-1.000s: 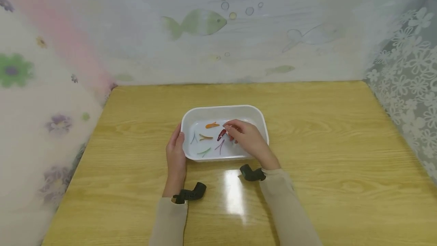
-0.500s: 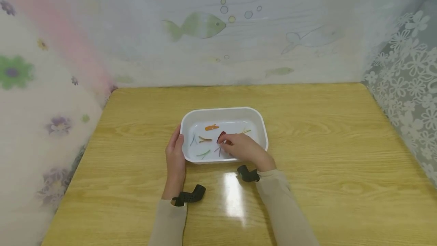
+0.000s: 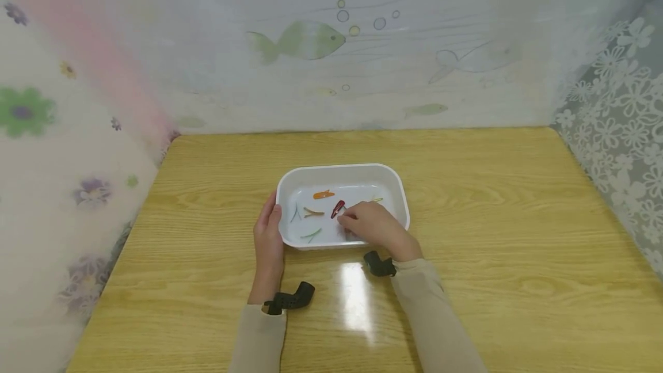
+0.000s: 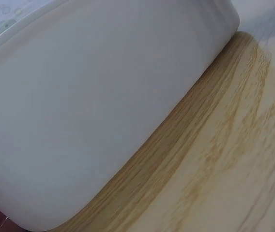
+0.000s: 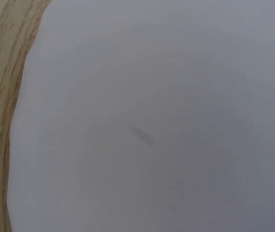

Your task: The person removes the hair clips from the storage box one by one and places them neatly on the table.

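A white tray [image 3: 339,174] stands on the table with several small hair clips inside. My left hand [image 3: 268,240] grips its left side, the thumb up at the rim. Inside the tray, my right hand [image 3: 374,224] has thumb and fingers drawn together low over the floor, pinching the purple hair clip, which the hand mostly hides. Just beyond those fingertips lies a dark red snap clip [image 3: 338,209]. An orange clip [image 3: 323,194], a brown clip [image 3: 313,212], a pale blue clip [image 3: 295,213] and a green clip [image 3: 312,233] lie farther left. A yellow clip [image 3: 377,200] shows behind the right hand.
The wooden table [image 3: 492,217] extends around the tray and meets a wall [image 3: 311,102] painted with fish. Both wrists wear black camera mounts [image 3: 295,297]. Tray wall [image 4: 94,96] fills most of the left wrist view; the right wrist view shows a white surface [image 5: 142,72].
My right hand came down from above the red clip toward the front of the tray, then shifted slightly right. The purple clip there has gone from sight. My left hand stays at the tray.
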{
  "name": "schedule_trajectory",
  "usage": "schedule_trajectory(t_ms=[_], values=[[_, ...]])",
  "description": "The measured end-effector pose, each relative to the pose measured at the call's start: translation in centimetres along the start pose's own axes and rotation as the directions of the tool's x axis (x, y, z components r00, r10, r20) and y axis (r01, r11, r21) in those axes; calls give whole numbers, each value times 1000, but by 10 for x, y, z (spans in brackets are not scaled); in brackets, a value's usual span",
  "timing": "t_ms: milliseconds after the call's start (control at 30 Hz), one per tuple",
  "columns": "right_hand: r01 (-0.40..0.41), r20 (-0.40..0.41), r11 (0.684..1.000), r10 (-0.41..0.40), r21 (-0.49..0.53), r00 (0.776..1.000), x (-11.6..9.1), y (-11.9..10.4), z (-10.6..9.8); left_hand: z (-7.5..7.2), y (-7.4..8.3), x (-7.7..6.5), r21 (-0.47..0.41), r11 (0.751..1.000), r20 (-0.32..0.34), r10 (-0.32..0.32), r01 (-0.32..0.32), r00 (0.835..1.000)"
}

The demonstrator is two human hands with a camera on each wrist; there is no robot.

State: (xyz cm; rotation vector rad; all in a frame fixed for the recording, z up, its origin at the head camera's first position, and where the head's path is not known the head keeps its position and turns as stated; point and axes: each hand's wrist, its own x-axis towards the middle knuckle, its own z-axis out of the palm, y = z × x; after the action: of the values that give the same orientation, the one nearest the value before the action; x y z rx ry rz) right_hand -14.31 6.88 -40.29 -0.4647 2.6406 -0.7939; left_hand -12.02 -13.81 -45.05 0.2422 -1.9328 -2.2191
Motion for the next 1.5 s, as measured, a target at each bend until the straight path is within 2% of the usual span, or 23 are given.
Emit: schedule_trajectory(t_ms=[167, 367, 600, 900, 1167, 1267, 1500], values=[[-28, -62, 999, 26, -31, 998, -1, 1, 1, 0, -2, -1, 26, 1000, -4, 9, -9, 1000], [-63, -161, 997, 54, -47, 985, 1, 3, 2, -1, -5, -2, 23, 1000, -8, -13, 13, 1000], [-23, -266, 1000, 19, -12, 964, 1, 4, 1, -1, -6, -2, 43, 999, 0, 5, -5, 1000], [26, -269, 999, -15, 38, 963, -4, 7, 5, -4, -9, -7, 77, 997, -9, -19, 20, 1000], [26, -288, 999, -12, 44, 958, -2, 11, 5, -2, -8, -7, 52, 999, 14, -10, 9, 1000], [34, -292, 999, -22, 37, 956, 0, 11, 3, -1, -4, -7, 56, 998, 19, -13, 12, 1000], [24, -306, 998, -4, 62, 952, 3, 8, -4, 5, 19, -10, 78, 997, 22, -7, 5, 1000]])
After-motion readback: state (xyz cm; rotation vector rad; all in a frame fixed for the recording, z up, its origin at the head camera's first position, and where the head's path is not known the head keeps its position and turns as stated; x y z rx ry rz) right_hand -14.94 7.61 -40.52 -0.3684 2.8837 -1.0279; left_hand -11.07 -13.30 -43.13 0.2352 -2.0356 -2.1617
